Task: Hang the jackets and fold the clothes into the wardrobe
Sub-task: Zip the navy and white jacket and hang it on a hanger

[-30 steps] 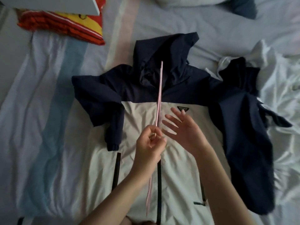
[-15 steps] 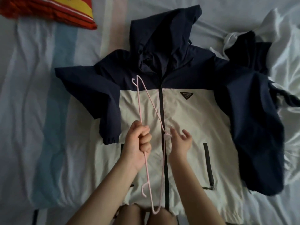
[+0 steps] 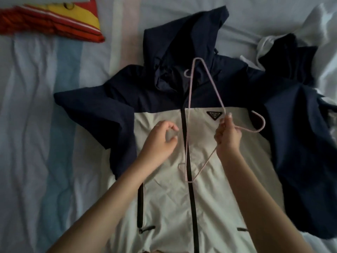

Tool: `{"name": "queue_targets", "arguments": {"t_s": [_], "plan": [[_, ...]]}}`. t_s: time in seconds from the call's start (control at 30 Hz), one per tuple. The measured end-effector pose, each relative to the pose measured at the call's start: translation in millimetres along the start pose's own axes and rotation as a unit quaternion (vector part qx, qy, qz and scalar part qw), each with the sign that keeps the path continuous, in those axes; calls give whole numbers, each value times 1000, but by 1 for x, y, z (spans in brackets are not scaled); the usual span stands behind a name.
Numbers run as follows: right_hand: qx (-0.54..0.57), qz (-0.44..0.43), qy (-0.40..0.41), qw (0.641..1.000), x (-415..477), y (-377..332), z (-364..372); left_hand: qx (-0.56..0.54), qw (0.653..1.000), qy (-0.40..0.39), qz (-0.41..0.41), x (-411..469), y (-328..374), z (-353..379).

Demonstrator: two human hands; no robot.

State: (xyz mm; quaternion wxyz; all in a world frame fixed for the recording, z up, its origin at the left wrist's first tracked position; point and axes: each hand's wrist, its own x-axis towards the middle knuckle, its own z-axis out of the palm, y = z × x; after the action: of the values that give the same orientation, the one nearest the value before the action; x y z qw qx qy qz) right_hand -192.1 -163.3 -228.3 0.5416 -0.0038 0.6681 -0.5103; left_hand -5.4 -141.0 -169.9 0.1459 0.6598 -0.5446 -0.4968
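Note:
A navy and cream hooded jacket [image 3: 164, 189] lies face up and zipped on the bed, hood toward the far side, sleeves spread. My right hand [image 3: 228, 136] pinches a thin pink wire hanger [image 3: 207, 79] near its neck, holding it above the jacket's chest; the hook curves off to the right. My left hand [image 3: 160, 137] hovers just left of the zipper over the cream panel, fingers loosely curled and holding nothing.
A red, yellow and orange striped cloth [image 3: 51, 22] lies at the far left of the bed. White crumpled clothing [image 3: 324, 42] is heaped at the right, partly under the jacket's sleeve. The striped bedsheet [image 3: 45, 134] spreads out on the left.
The hanger passed from my left hand to my right hand and swung so its hook points right. My left hand let go and moved slightly up beside the zipper.

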Motion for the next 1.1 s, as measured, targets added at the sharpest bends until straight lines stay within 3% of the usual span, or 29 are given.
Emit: {"name": "queue_targets", "arguments": {"t_s": [0.07, 0.17, 0.23, 0.3, 0.43, 0.53, 0.67, 0.8, 0.9, 1.1], "plan": [[49, 40, 61, 996, 31, -6, -4, -14, 998, 13, 55, 36, 21, -3], [46, 110, 80, 990, 62, -1, -15, 168, 974, 53, 146, 103, 35, -4], [33, 116, 96, 988, 70, 3, -15, 311, 940, 87, 109, 149, 37, -8], [24, 113, 120, 986, 73, 5, -13, 360, 924, 132, 5, 181, 35, -17], [20, 124, 151, 981, 88, 7, -10, 264, 924, 197, -196, 210, 22, -36], [21, 135, 158, 978, 95, 7, -9, 157, 935, 203, -244, 213, 12, -40], [22, 142, 149, 978, 98, 6, -5, 94, 949, 240, -181, 204, 0, -42], [16, 139, 140, 980, 98, 7, -6, 57, 965, 209, -148, 173, -15, -26], [20, 123, 122, 985, 96, 2, -7, 37, 964, 229, -127, 138, -12, -3], [83, 137, -72, 984, 52, 1, -37, -70, 951, 298, -47, 51, -1, 3]]}}
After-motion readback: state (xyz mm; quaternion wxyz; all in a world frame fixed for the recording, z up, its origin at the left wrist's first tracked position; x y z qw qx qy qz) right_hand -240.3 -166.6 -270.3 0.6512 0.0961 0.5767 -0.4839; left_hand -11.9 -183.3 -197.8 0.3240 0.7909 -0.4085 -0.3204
